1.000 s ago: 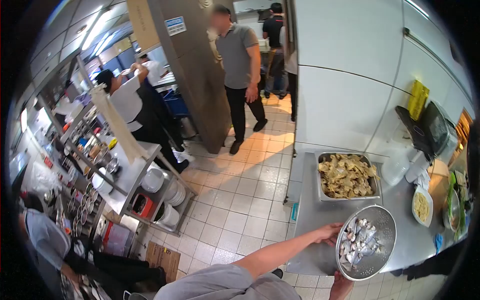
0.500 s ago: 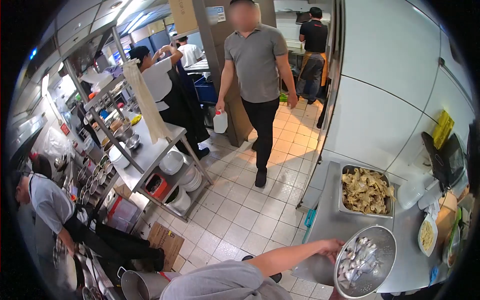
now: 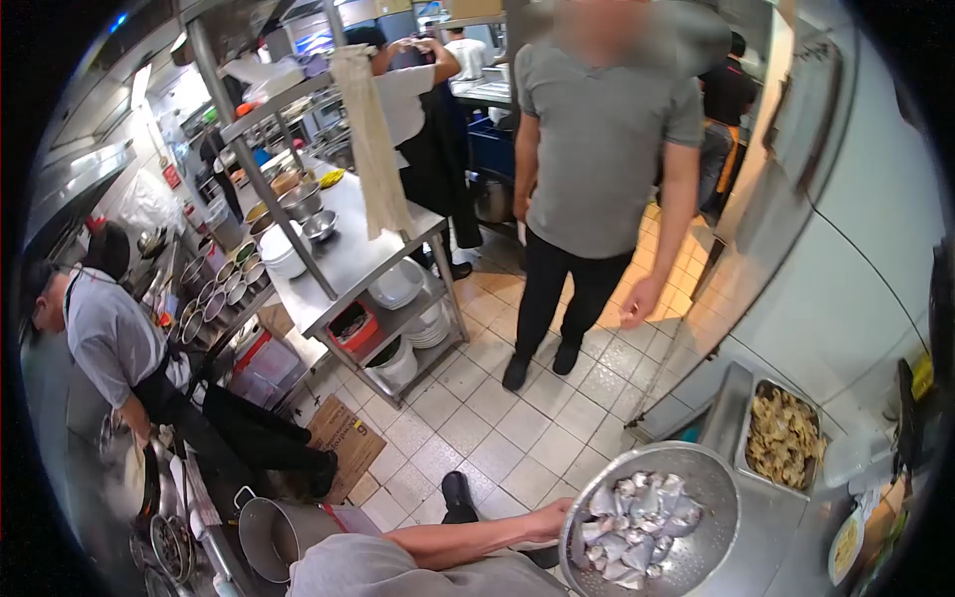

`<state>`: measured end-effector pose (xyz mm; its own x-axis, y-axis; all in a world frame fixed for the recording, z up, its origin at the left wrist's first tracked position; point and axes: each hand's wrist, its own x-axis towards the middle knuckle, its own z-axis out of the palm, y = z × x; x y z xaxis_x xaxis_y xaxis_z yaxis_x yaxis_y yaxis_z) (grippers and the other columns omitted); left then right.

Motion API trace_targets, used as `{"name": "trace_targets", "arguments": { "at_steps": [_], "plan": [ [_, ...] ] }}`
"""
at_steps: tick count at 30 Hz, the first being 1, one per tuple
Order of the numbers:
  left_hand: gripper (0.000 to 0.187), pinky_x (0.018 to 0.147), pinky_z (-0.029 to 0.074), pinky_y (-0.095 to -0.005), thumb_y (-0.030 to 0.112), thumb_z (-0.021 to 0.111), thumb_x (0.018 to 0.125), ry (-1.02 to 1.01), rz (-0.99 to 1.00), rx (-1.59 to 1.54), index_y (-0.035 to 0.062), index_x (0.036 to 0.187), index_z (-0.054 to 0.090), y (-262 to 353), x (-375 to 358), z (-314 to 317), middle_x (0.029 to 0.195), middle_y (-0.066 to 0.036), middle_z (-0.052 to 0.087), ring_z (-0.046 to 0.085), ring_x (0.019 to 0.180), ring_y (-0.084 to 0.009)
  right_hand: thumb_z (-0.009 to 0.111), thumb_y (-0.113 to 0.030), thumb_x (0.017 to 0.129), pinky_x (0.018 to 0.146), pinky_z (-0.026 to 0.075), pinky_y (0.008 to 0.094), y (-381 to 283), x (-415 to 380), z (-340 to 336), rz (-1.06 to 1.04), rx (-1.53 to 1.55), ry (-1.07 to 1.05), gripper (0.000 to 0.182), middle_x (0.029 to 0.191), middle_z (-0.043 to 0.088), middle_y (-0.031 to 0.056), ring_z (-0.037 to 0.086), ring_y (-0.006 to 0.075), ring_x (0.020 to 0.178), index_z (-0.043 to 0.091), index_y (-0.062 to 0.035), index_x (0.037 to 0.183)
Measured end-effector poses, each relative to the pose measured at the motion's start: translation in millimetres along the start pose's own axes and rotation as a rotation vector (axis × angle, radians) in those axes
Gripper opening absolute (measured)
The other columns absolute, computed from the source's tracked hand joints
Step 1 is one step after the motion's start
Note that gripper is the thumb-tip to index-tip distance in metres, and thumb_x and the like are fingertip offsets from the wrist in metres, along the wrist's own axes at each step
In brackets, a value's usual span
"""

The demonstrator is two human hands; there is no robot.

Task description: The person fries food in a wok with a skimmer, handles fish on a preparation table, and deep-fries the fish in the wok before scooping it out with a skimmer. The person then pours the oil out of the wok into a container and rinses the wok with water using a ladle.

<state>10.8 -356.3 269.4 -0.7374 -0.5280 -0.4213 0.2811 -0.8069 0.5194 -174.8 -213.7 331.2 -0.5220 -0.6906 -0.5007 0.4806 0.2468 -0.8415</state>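
Note:
My left hand (image 3: 553, 518) is closed on the near-left rim of a perforated metal colander (image 3: 718, 497). Inside lie silvery cut pieces that look like raw fish (image 3: 642, 522). The colander is tilted so that its inside faces me, and it overlaps the steel counter (image 3: 761, 517) in the view. My right hand does not show; the colander or the frame's edge hides it. Beyond the colander on the counter stands a rectangular metal tray (image 3: 742, 453) of brown, crinkled food pieces (image 3: 782, 438).
Facing me, a person in a grey polo shirt (image 3: 607, 149) stands on the tiled floor (image 3: 468, 398). At left, another person (image 3: 114, 328) bends over the stove area. A large pot (image 3: 274, 537), flattened cardboard (image 3: 345, 448) and a steel shelf table (image 3: 348, 289) stand around.
My left hand and the colander have moved left, away from over the counter. The person in the grey polo has walked closer. My view has turned to the left.

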Motion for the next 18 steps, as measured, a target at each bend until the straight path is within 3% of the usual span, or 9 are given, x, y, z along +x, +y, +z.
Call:
{"name": "trace_targets", "arguments": {
  "at_steps": [3, 4, 5, 11, 13, 14, 16, 18],
  "plan": [
    [0.032, 0.083, 0.048, -0.0299, 0.010, 0.058, 0.085, 0.124, 0.140, -0.043, -0.0002, 0.115, 0.053, 31.3, -49.1, -67.9, 0.109, -0.008, 0.058, 0.057, 0.096, -0.0167, 0.055, -0.022, 0.088, 0.076, 0.051, 0.0336, 32.0, -3.5, 59.9, -0.033, -0.192, -0.221, 0.049, 0.113, 0.052, 0.0187, 0.055, 0.0247, 0.099, 0.039, -0.0005, 0.128],
    [0.031, 0.082, 0.048, -0.0302, 0.009, 0.058, 0.085, 0.177, 0.217, -0.011, -0.0010, 0.114, 0.053, 56.9, -80.5, -73.6, 0.109, -0.009, 0.058, 0.057, 0.096, -0.0169, 0.059, -0.011, 0.083, 0.061, 0.050, 0.0277, 72.4, 25.3, 51.8, -0.550, -0.774, -0.448, 0.050, 0.095, 0.057, 0.0113, 0.058, 0.0158, 0.080, 0.039, 0.0005, 0.128],
    [0.031, 0.082, 0.048, -0.0304, 0.008, 0.057, 0.085, 0.228, 0.293, 0.022, -0.0018, 0.114, 0.053, 78.1, -106.9, -85.4, 0.109, -0.009, 0.058, 0.057, 0.096, -0.0172, 0.059, -0.011, 0.083, 0.061, 0.050, 0.0277, 90.8, 35.9, 80.5, -0.558, -0.781, -0.464, 0.050, 0.095, 0.057, 0.0113, 0.058, 0.0158, 0.080, 0.039, 0.0005, 0.128],
    [0.026, 0.080, 0.050, -0.0320, 0.007, 0.056, 0.086, 0.567, 0.426, -0.059, -0.0036, 0.109, 0.056, 154.1, -214.4, -207.5, 0.105, -0.011, 0.060, 0.059, 0.089, -0.0181, 0.052, -0.017, 0.087, 0.086, 0.046, 0.0378, 163.3, 39.1, 264.5, 0.301, 0.188, -0.647, 0.046, 0.124, 0.046, 0.0057, 0.050, 0.0224, 0.106, 0.036, -0.0103, 0.130],
    [0.025, 0.079, 0.050, -0.0325, 0.008, 0.056, 0.086, 0.596, 0.591, -0.097, -0.0043, 0.107, 0.057, 177.0, -244.1, -235.7, 0.104, -0.011, 0.060, 0.059, 0.088, -0.0186, 0.049, -0.026, 0.089, 0.100, 0.035, 0.0427, 161.3, 30.4, 328.7, 0.369, 0.026, -0.739, 0.049, 0.134, 0.039, 0.0090, 0.040, 0.0257, 0.121, 0.035, -0.0080, 0.132],
    [0.025, 0.080, 0.050, -0.0332, 0.009, 0.056, 0.086, 0.597, 0.609, -0.062, -0.0044, 0.107, 0.057, 192.6, -259.9, -243.1, 0.104, -0.011, 0.060, 0.059, 0.089, -0.0190, 0.049, -0.026, 0.089, 0.100, 0.035, 0.0427, 160.2, 24.7, 360.2, 0.371, 0.027, -0.738, 0.049, 0.134, 0.039, 0.0090, 0.040, 0.0257, 0.121, 0.035, -0.0080, 0.132],
    [0.025, 0.079, 0.050, -0.0331, 0.009, 0.056, 0.086, 0.657, 0.607, -0.039, -0.0045, 0.107, 0.057, 217.6, -284.6, -265.6, 0.104, -0.011, 0.060, 0.059, 0.089, -0.0192, 0.055, -0.011, 0.086, 0.094, 0.041, 0.0397, 161.4, 17.8, 418.9, 0.499, 0.126, -0.768, 0.047, 0.128, 0.043, 0.0077, 0.044, 0.0235, 0.114, 0.036, -0.0088, 0.130],
    [0.024, 0.078, 0.050, -0.0325, 0.006, 0.056, 0.086, 0.710, 0.651, -0.034, -0.0046, 0.107, 0.057, 244.7, -303.4, -279.1, 0.103, -0.010, 0.060, 0.059, 0.088, -0.0189, 0.055, -0.012, 0.087, 0.095, 0.040, 0.0399, 174.6, 22.4, 456.0, 0.499, 0.103, -0.782, 0.047, 0.128, 0.043, 0.0080, 0.044, 0.0235, 0.115, 0.036, -0.0085, 0.130]
  ]
}}
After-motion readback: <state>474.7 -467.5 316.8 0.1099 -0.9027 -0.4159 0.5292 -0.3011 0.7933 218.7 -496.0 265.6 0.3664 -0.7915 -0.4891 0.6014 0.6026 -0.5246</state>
